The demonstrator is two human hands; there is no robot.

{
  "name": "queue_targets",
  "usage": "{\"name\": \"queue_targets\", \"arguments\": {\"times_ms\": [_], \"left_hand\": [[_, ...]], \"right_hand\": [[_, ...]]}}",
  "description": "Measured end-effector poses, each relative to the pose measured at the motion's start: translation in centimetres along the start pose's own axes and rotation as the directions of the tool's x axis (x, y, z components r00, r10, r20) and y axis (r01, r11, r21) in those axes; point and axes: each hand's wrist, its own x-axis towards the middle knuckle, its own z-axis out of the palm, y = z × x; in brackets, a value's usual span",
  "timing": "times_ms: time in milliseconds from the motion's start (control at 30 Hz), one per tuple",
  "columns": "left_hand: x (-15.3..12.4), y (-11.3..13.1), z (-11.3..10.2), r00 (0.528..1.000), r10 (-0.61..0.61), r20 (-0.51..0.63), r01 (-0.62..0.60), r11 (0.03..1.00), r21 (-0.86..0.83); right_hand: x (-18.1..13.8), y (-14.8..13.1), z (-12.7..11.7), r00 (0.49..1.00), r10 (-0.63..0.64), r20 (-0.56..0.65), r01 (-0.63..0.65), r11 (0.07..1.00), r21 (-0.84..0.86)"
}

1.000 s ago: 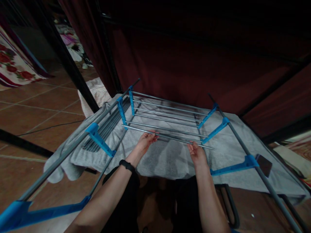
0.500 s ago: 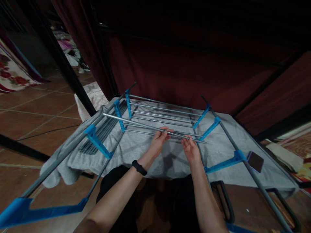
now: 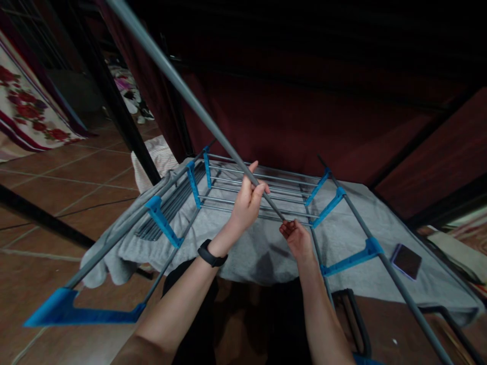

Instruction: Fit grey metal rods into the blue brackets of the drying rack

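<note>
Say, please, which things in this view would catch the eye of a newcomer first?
The long grey pole strikes first, slanting from the upper left down to the middle, held in the left grip, with the right grip at its lower end. Bright blue brackets line the grey frame on both sides. At far left is a cloth with red flowers.

dim light, near-black upper right, soft shadows on grey blanket [image 3: 243,253]
</note>
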Motion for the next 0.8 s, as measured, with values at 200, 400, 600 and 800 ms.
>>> {"name": "queue_targets", "arguments": {"times_ms": [200, 400, 600, 800], "left_hand": [[0.5, 0.8, -1.0, 0.984, 0.13, 0.118, -0.158, 0.951, 0.266], [-0.2, 1.1, -0.8, 0.928, 0.062, 0.369, -0.266, 0.802, 0.534], [-1.9, -0.1, -0.5, 0.854, -0.046, 0.518, -0.37, 0.646, 0.668], [-3.4, -2.9, -1.4, 0.812, -0.108, 0.574, -0.436, 0.541, 0.719]], "right_hand": [[0.9, 0.0, -0.8, 0.991, -0.067, -0.116, 0.074, 0.995, 0.064], [0.7, 0.0, -0.8, 0.989, -0.069, -0.129, 0.077, 0.995, 0.061], [0.9, -0.1, -0.7, 0.986, -0.079, -0.15, 0.088, 0.995, 0.056], [1.1, 0.1, -0.8, 0.988, -0.105, -0.116, 0.106, 0.994, 0.005]]}}
